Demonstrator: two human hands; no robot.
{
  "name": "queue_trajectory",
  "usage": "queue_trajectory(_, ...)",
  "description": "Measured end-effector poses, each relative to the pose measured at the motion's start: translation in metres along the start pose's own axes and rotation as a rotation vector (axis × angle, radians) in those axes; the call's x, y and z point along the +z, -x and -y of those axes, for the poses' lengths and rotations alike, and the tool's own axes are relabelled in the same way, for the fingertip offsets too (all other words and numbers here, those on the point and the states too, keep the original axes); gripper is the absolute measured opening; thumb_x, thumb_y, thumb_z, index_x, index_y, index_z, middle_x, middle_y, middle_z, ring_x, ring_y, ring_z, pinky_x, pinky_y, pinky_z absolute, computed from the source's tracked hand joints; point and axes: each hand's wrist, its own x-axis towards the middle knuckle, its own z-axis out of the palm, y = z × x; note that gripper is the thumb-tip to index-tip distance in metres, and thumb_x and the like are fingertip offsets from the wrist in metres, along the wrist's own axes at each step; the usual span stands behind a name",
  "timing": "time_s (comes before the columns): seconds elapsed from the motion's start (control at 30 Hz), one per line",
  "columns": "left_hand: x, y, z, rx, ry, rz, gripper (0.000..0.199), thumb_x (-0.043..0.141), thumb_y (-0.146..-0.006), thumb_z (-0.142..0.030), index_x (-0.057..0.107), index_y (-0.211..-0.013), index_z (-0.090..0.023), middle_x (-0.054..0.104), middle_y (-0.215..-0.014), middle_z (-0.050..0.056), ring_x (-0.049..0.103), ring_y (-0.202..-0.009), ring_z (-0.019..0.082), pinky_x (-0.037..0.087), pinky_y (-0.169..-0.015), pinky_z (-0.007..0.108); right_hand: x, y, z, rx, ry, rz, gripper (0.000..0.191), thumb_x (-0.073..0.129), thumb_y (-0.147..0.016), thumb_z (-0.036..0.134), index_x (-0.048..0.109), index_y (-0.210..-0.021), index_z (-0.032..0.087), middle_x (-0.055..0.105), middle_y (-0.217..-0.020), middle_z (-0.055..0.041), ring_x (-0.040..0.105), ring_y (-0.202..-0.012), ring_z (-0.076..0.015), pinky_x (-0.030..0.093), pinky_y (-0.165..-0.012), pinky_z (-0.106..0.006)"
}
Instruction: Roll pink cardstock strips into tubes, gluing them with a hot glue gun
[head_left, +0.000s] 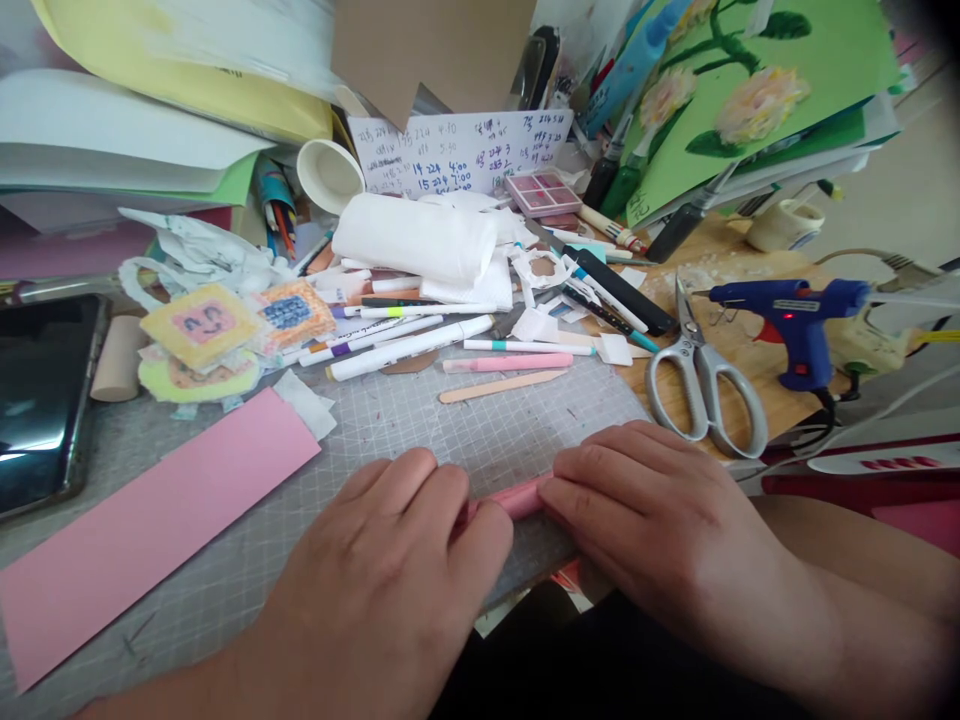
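A narrow pink roll (519, 499) lies near the front edge of the grey gridded cutting mat (375, 425), its middle showing between my hands. My left hand (397, 560) is closed around its left end, fingers curled. My right hand (660, 530) presses on the right end with its fingers together, hiding that end. A flat pink paper strip (161, 530) lies slanted on the mat to the left. Just beyond my hands are a wooden stick (504, 386) and a pink marker (517, 363).
Silver scissors (701, 375) and a blue glue gun (802, 315) lie on the right. At the left are a black phone (45, 400) and paper crafts (202, 330). Markers, a white tissue roll (416, 240) and a paper cup (330, 175) crowd the back.
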Motion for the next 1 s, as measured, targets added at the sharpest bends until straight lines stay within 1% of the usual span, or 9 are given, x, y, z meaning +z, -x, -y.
queue_trajectory(0.17, -0.003, -0.002, -0.002, -0.045, 0.015, -0.009, 0.021, 0.041, -0.086, -0.008, 0.058, -0.083, -0.021, 0.052, -0.077, 0.004, 0.045, -0.071, 0.023, 0.039, -0.061, 0.038, 0.001, 0.0, -0.002, -0.001, 0.006, -0.001, 0.02, 0.05, -0.092, 0.013, 0.07, -0.088, 0.015, 0.062, -0.074, -0.0044, 0.053, -0.071, -0.0189, 0.039, -0.066, -0.034)
queue_trajectory(0.23, -0.006, -0.001, -0.001, -0.078, 0.054, 0.026, 0.016, 0.046, -0.086, -0.009, 0.056, -0.083, -0.021, 0.052, -0.077, 0.002, 0.046, -0.071, 0.023, 0.038, -0.062, 0.037, 0.001, -0.001, -0.003, -0.007, 0.0, 0.0, 0.019, 0.051, -0.092, 0.013, 0.07, -0.088, 0.015, 0.061, -0.074, -0.0041, 0.053, -0.071, -0.0188, 0.039, -0.065, -0.034)
queue_trajectory(0.3, -0.011, 0.002, 0.003, -0.116, 0.114, 0.098, 0.01, 0.053, -0.084, -0.012, 0.054, -0.083, -0.021, 0.052, -0.079, 0.001, 0.048, -0.071, 0.022, 0.037, -0.062, 0.035, 0.002, 0.0, -0.004, -0.013, 0.0, 0.002, 0.018, 0.052, -0.091, 0.013, 0.069, -0.086, 0.015, 0.061, -0.074, -0.004, 0.053, -0.07, -0.019, 0.039, -0.064, -0.034)
queue_trajectory(0.4, -0.021, 0.01, 0.011, -0.196, 0.16, 0.173, 0.012, 0.06, -0.083, -0.017, 0.049, -0.081, -0.021, 0.052, -0.08, 0.0, 0.05, -0.071, 0.02, 0.035, -0.06, 0.032, 0.002, 0.001, -0.005, -0.017, -0.01, 0.001, 0.018, 0.051, -0.091, 0.014, 0.068, -0.086, 0.015, 0.062, -0.077, -0.0038, 0.054, -0.072, -0.0197, 0.039, -0.065, -0.035)
queue_trajectory(0.53, -0.027, 0.023, 0.021, -0.29, 0.185, 0.166, 0.009, 0.056, -0.088, -0.021, 0.049, -0.082, -0.021, 0.054, -0.079, -0.002, 0.052, -0.071, 0.018, 0.035, -0.061, 0.03, 0.004, 0.004, -0.006, -0.014, -0.031, -0.006, 0.016, 0.052, -0.092, 0.018, 0.067, -0.088, 0.017, 0.062, -0.079, -0.003, 0.054, -0.073, -0.0194, 0.039, -0.066, -0.034)
queue_trajectory(0.63, -0.024, 0.028, 0.023, -0.286, 0.219, 0.159, 0.01, 0.051, -0.092, -0.023, 0.052, -0.082, -0.021, 0.055, -0.079, -0.002, 0.052, -0.073, 0.018, 0.035, -0.064, 0.03, 0.004, 0.004, -0.006, -0.019, -0.036, -0.024, 0.014, 0.053, -0.093, 0.019, 0.067, -0.091, 0.018, 0.062, -0.08, -0.0034, 0.054, -0.074, -0.0193, 0.039, -0.067, -0.034)
queue_trajectory(0.73, -0.02, 0.029, 0.022, -0.265, 0.254, 0.137, 0.011, 0.048, -0.094, -0.024, 0.055, -0.086, -0.022, 0.057, -0.081, -0.001, 0.052, -0.075, 0.019, 0.037, -0.067, 0.031, 0.004, 0.004, -0.005, -0.023, -0.033, -0.027, 0.013, 0.054, -0.092, 0.017, 0.067, -0.094, 0.017, 0.063, -0.083, -0.0043, 0.055, -0.077, -0.0202, 0.04, -0.069, -0.035)
queue_trajectory(0.9, -0.021, 0.024, 0.02, -0.236, 0.313, 0.143, 0.016, 0.045, -0.093, -0.019, 0.058, -0.085, -0.021, 0.057, -0.078, 0.0, 0.053, -0.073, 0.018, 0.038, -0.064, 0.03, 0.005, 0.005, -0.006, -0.027, -0.028, -0.025, 0.015, 0.052, -0.093, 0.02, 0.067, -0.095, 0.018, 0.064, -0.083, -0.0048, 0.055, -0.078, -0.0207, 0.039, -0.069, -0.036)
queue_trajectory(1.0, -0.022, 0.023, 0.02, -0.255, 0.358, 0.151, 0.019, 0.044, -0.094, -0.019, 0.058, -0.081, -0.021, 0.057, -0.079, -0.001, 0.053, -0.072, 0.017, 0.039, -0.064, 0.029, 0.006, 0.005, -0.007, -0.027, -0.028, -0.017, 0.013, 0.054, -0.092, 0.018, 0.067, -0.097, 0.018, 0.063, -0.084, -0.0041, 0.054, -0.077, -0.0203, 0.037, -0.067, -0.035)
